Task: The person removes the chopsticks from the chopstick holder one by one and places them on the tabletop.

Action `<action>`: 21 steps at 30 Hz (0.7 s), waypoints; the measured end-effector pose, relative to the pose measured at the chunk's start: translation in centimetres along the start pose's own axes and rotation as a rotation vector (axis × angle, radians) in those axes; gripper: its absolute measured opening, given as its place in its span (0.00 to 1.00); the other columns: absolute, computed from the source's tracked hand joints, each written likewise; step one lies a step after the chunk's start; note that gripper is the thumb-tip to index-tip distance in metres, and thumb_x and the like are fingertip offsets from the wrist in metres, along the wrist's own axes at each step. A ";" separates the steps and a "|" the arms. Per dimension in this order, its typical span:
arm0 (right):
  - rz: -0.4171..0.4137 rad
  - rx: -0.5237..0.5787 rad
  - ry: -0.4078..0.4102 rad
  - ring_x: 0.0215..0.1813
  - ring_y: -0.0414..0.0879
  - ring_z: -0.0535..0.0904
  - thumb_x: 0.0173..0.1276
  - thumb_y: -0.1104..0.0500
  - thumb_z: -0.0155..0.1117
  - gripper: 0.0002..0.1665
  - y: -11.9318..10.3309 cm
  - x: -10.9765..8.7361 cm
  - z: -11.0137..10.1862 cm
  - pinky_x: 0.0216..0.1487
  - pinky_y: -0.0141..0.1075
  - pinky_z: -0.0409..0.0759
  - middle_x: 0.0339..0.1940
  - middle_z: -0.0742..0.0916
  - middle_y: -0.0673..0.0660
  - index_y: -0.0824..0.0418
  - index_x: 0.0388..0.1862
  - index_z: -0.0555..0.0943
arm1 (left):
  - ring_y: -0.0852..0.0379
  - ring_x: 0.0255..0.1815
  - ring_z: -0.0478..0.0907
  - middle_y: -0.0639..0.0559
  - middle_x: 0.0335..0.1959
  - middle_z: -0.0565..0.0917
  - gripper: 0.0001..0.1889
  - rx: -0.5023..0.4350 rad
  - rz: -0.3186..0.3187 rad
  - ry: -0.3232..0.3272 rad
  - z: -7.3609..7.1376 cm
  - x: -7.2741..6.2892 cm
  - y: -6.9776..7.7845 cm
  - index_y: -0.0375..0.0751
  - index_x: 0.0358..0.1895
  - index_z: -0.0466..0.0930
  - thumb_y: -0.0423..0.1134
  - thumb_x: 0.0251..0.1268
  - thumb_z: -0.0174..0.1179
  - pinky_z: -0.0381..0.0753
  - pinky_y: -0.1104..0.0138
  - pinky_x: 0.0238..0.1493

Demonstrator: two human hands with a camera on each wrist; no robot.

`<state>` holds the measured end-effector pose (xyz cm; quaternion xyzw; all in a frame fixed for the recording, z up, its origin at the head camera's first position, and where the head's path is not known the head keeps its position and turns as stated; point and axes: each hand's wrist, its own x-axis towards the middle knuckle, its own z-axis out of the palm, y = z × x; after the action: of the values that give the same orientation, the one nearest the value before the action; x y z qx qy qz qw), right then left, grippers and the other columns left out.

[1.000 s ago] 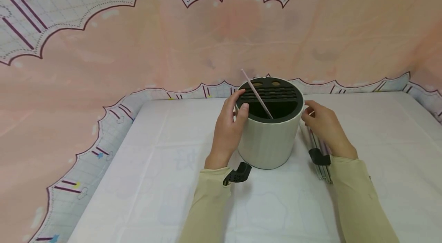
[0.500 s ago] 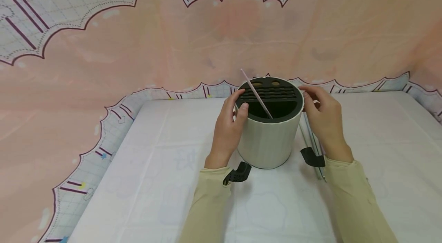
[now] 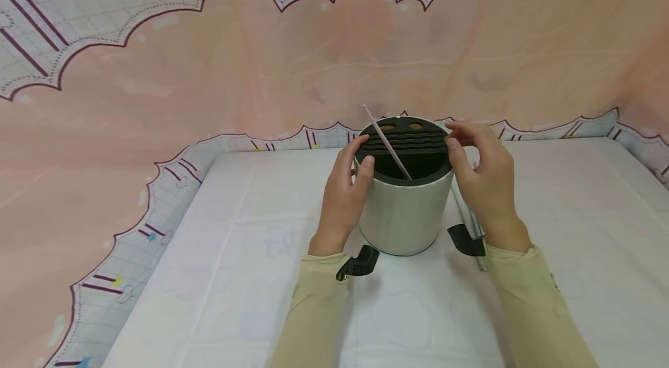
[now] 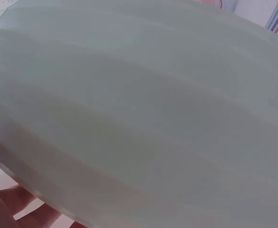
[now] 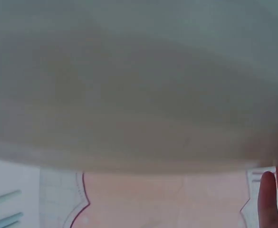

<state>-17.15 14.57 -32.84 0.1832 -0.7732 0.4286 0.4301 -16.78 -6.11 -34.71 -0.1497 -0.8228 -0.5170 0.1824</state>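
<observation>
A white cylindrical pen holder [image 3: 405,220] with a dark slotted top stands upright on the table. One thin pale pink stick [image 3: 385,140] leans out of its large front opening. My left hand [image 3: 342,197] grips the holder's left rim, thumb at the front edge. On the opposite side my right hand [image 3: 486,179] holds the right rim between thumb and fingers. Both wrist views are mostly filled by the holder's pale wall [image 4: 139,114]; left fingertips [image 4: 17,202] show at the lower left, right fingers [image 5: 268,199] at the lower right.
Several thin sticks [image 3: 464,205] lie on the white tabletop [image 3: 261,263] to the right of the holder, partly covered by my right hand and wrist. A peach-coloured patterned cloth [image 3: 235,83] rises behind and left of the table.
My right hand has moved up and left from beside the holder's right wall onto its rim. The left hand, holder and pink stick have stayed in place.
</observation>
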 end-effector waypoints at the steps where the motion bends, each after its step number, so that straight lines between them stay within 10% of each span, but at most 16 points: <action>1: -0.021 -0.006 -0.014 0.43 0.45 0.76 0.63 0.63 0.56 0.14 -0.2 0.0 0.1 0.49 0.30 0.68 0.38 0.82 0.54 0.60 0.48 0.79 | 0.64 0.56 0.63 0.69 0.63 0.60 0.24 0.000 0.001 0.002 0.0 0.0 0.0 0.66 0.64 0.59 0.60 0.63 0.38 0.68 0.60 0.50; 21: -0.359 -0.170 -0.303 0.49 0.51 0.77 0.64 0.57 0.55 0.21 -4.3 -0.7 1.7 0.52 0.44 0.68 0.47 0.82 0.57 0.63 0.54 0.76 | 0.66 0.57 0.62 0.68 0.63 0.61 0.24 0.001 0.032 0.007 0.0 0.3 -0.2 0.65 0.64 0.60 0.60 0.64 0.39 0.68 0.60 0.50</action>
<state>-14.81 10.72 -31.72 0.3430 -0.8171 0.2463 0.3923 -17.14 -6.13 -34.73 -0.1611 -0.8199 -0.5140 0.1937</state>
